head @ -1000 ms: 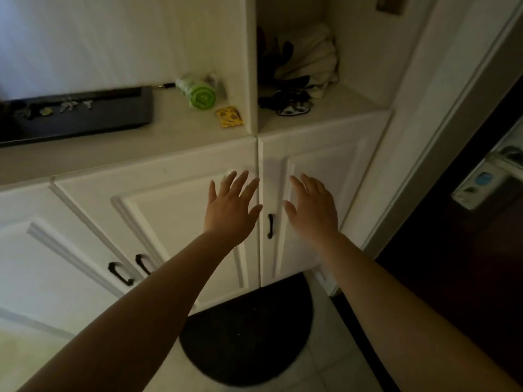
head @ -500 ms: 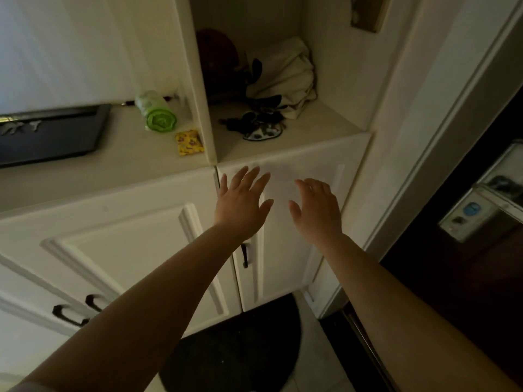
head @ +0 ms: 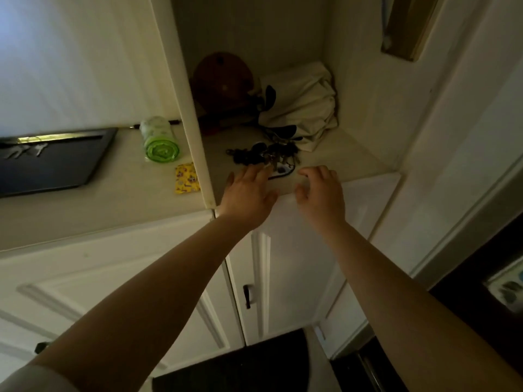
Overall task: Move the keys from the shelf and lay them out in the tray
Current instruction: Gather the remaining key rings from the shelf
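A dark bunch of keys (head: 264, 156) with black fobs and a cord lies on the pale shelf (head: 339, 162) inside the open cabinet niche. My left hand (head: 247, 193) reaches over the shelf's front edge, fingers spread, its fingertips right at the near side of the bunch. My right hand (head: 321, 193) hovers just right of it, fingers curled and apart, holding nothing. A black tray (head: 85, 165) sits on the counter far left, with a few small keys (head: 27, 149) lying in it.
A green roll (head: 160, 141) and a yellow packet (head: 186, 179) lie on the counter between tray and niche. A vertical divider panel (head: 195, 131) separates them. A beige cloth bag (head: 302, 108) and a brown round object (head: 223, 80) fill the niche's back. Cabinet doors stand below.
Both hands have risen from in front of the cabinet doors up to the shelf, reaching the keys. The view has shifted right and closer, the tray sliding toward the left edge.
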